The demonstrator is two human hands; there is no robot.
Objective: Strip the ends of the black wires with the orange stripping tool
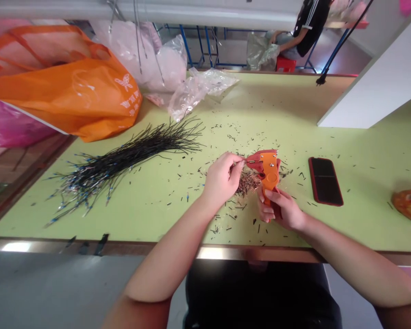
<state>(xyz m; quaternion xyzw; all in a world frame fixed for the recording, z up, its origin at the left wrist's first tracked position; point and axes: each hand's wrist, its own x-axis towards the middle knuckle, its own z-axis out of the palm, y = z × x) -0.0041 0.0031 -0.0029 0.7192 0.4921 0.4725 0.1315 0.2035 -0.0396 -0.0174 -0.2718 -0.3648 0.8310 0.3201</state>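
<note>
My right hand (283, 208) is wrapped round the handle of an orange and red wire stripper (270, 170), which stands with its jaws pointing left. At those jaws, my left hand (224, 179) pinches something thin, too small to make out clearly. Beneath the tool and my fingers lies a pile of short wire scraps (247, 183). To the left, a long bundle of black wires (123, 160) rests on the green table (150, 205), with blue and silvery ends at its lower left.
A dark phone with a red edge (325, 181) lies right of the tool. An orange bag (99, 96) and clear plastic bags (198, 89) sit at the back left. A white panel (373, 87) rises at the right. A seated person (310, 27) is beyond the table.
</note>
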